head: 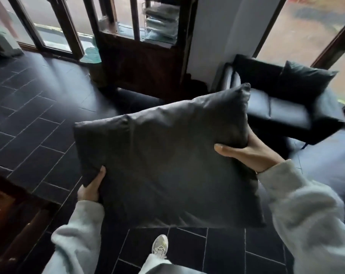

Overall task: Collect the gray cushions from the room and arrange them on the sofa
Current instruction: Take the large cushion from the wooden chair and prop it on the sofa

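A large dark gray cushion (167, 159) fills the middle of the head view, held up flat above the floor. My left hand (91, 186) grips its lower left edge. My right hand (248, 151) clamps its right edge, thumb on top. Beyond it, at the upper right, stands a dark sofa (282, 109) against the wall and window. A second gray cushion (304, 80) leans upright against the sofa's back at its right end.
A dark wooden cabinet (140, 62) with stacked items stands at the back centre, left of the sofa. Glass doors (49, 26) line the far wall. The floor (35, 119) is dark tile. Wooden furniture (7, 210) sits at the lower left. My shoe (159, 244) is below.
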A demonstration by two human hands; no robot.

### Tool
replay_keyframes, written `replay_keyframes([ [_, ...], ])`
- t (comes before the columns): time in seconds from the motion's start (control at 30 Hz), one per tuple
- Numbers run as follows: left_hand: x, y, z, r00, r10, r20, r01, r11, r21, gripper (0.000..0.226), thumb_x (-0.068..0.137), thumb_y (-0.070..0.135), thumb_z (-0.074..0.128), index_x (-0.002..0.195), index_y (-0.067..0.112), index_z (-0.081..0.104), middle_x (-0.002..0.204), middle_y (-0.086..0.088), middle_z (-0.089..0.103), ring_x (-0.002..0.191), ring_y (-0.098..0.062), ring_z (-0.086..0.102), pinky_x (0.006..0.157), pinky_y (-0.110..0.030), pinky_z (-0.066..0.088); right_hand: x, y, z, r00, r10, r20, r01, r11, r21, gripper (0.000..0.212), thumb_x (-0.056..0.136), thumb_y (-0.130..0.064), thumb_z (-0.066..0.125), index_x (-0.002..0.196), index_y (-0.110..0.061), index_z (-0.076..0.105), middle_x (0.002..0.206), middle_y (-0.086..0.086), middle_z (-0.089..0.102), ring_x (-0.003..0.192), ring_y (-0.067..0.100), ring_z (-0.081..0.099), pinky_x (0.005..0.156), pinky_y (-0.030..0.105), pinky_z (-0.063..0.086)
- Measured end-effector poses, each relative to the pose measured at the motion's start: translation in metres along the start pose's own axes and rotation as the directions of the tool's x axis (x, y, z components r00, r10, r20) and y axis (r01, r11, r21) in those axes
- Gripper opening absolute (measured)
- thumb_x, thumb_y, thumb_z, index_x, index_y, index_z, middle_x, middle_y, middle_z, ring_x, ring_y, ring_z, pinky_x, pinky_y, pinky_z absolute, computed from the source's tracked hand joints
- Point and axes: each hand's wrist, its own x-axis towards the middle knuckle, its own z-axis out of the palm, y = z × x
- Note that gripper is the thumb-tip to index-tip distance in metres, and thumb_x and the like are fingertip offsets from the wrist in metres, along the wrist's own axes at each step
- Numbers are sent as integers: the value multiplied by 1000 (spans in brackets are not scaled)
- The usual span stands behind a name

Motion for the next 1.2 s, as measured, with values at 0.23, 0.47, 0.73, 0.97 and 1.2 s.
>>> replay_keyframes([
  [0.23, 30, 68, 118, 978, 143, 154, -166, 975, 148, 51, 70, 57, 87, 100, 19, 69, 92, 7, 70, 82, -12, 65, 78, -24, 47, 28, 59, -52, 770, 213, -601, -304, 951, -52, 62, 66, -63, 87, 112, -25, 70, 104, -8, 76, 95, 9, 72, 81, 30, 57],
  [0.47, 20, 84, 260, 903, 178, 390, -280, 934, 221, 47, 65, 60, 89, 95, 28, 72, 86, 10, 77, 81, -5, 73, 71, -19, 52, 41, 136, -129, 519, 356, -778, -447, 888, 107, 50, 69, -65, 84, 101, -29, 71, 95, -12, 72, 102, 26, 68, 94, 43, 55],
  [0.73, -10, 81, 456, 816, 127, 565, -331, 902, 275, 73, 49, 64, 88, 108, 24, 72, 99, 3, 80, 95, -17, 76, 88, -36, 59, 86, 200, -279, 341, 458, -821, -338, 875, 347, 89, 70, -50, 92, 137, -14, 47, 122, 0, 59, 108, 21, 60, 91, 30, 46],
  [0.97, -43, 94, 595, 804, 186, 565, -367, 903, 225, 57, 71, 45, 90, 118, 23, 67, 112, 0, 75, 106, -22, 71, 97, -40, 55, 144, 188, -423, 466, 314, -827, -202, 948, 247, 67, 75, -40, 91, 130, -26, 55, 117, -11, 69, 99, 1, 68, 86, 21, 55],
  [1.2, -34, 115, 719, 815, 200, 544, -351, 917, 188, 27, 82, 34, 85, 103, 29, 68, 110, 2, 75, 101, -16, 70, 86, -31, 53, 225, 198, -508, 400, 216, -891, -97, 976, 193, 61, 81, -30, 88, 133, -24, 58, 119, -10, 70, 104, -1, 67, 82, 10, 51],
])
